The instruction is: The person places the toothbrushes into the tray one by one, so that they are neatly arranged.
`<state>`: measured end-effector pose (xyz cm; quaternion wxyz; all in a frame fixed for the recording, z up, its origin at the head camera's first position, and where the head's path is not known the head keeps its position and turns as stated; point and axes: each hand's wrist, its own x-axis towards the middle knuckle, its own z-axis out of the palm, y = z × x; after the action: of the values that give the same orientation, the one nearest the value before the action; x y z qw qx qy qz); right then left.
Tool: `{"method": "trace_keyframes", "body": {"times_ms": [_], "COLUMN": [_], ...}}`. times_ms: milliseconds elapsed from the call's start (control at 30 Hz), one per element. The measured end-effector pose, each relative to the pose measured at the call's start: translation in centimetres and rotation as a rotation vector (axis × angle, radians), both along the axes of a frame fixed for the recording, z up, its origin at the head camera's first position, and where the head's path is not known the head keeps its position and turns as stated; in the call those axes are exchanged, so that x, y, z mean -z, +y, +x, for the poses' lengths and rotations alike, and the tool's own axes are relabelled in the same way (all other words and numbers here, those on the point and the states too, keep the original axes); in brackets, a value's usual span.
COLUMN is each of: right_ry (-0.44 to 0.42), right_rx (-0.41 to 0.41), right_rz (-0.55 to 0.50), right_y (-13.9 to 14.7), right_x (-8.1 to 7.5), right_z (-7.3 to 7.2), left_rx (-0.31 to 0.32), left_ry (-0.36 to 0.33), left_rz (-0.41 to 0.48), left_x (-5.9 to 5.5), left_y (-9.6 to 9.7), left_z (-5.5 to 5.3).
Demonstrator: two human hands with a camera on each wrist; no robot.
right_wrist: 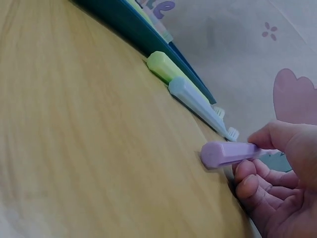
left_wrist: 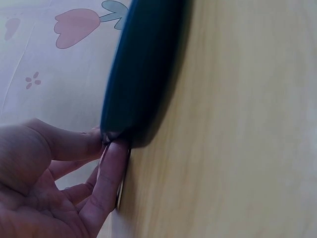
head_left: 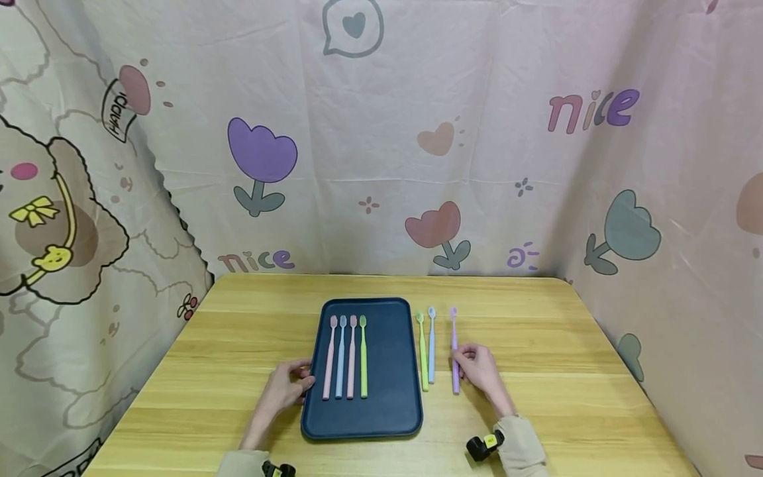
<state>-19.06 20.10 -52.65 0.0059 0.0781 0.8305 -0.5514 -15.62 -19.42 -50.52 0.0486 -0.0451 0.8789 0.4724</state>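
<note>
My left hand [head_left: 286,386] holds the left rim of a dark blue tray [head_left: 390,371], thumb on the edge and a finger against its side in the left wrist view. On the tray, two pink toothbrushes [head_left: 328,364], a blue toothbrush [head_left: 341,361] and a green toothbrush [head_left: 363,361] lie side by side, bristle ends away from me. Between thumb and fingers, my right hand [head_left: 479,368] pinches a purple toothbrush [right_wrist: 223,153] by its handle, right of the tray. Nearest to it are a light blue toothbrush [head_left: 432,351] and a yellow-green toothbrush [head_left: 422,358] on the table.
The wooden table [head_left: 554,371] stretches to both sides of the tray. Its far edge meets a patterned curtain [head_left: 381,152], which also hangs along the left and right sides.
</note>
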Motion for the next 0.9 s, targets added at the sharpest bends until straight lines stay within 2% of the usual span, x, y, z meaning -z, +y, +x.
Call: {"method": "trace_keyframes", "body": {"times_ms": [233,500,733,900], "right_ry": [0.014,0.028,0.038,0.016], "right_rx": [0.002,-0.016,-0.079,-0.183], "right_rz": [0.007,-0.117,-0.202,-0.227], "right_y": [-0.1,-0.2,-0.5,-0.8], "right_x": [-0.1,-0.6,-1.8,-2.6], "right_z": [0.0,0.2,0.6,0.7], "left_rx": [0.000,0.001,-0.002,-0.002], "left_ry": [-0.008,-0.013,-0.012,-0.012], "left_rz": [0.006,-0.002,0.003,0.005], "left_x": [0.0,-0.1,-0.1,-0.2], "left_y": [-0.1,0.0,0.1,0.1], "left_z": [0.0,0.0,0.0,0.0]}}
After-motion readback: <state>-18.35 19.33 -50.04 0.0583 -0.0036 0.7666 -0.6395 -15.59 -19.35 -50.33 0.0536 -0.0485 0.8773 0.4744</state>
